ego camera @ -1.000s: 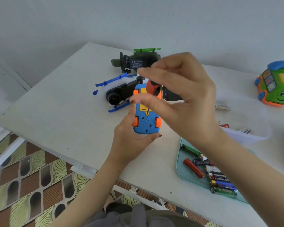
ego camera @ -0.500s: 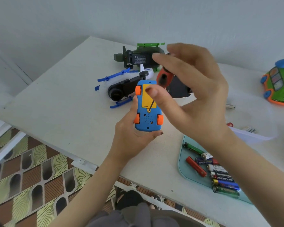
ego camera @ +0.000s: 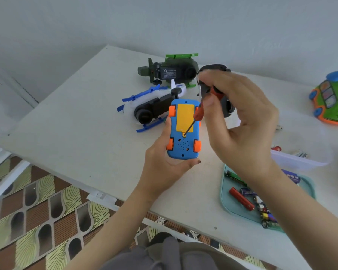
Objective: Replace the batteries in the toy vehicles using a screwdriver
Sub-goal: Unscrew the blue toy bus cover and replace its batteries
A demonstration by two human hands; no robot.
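In the palm of the left hand [ego camera: 164, 160], the blue toy car [ego camera: 181, 149] lies underside up, held above the table [ego camera: 76, 123]. The thumb wraps the car's left edge; a fingertip curls round its near end. The yellow battery cover [ego camera: 184, 117] faces upward. Above and right of this grip, the right hand [ego camera: 242, 117] pinches the orange-handled screwdriver [ego camera: 199, 114] between thumb and fingers. The shaft slopes down-left, tip seated at the screw recess just below the cover. Below the right wrist, a teal tray [ego camera: 228, 205] carries loose batteries [ego camera: 241, 198]. Beyond both hands lie 2 toys: a green helicopter [ego camera: 174, 71] and a white-and-blue helicopter [ego camera: 150, 110].
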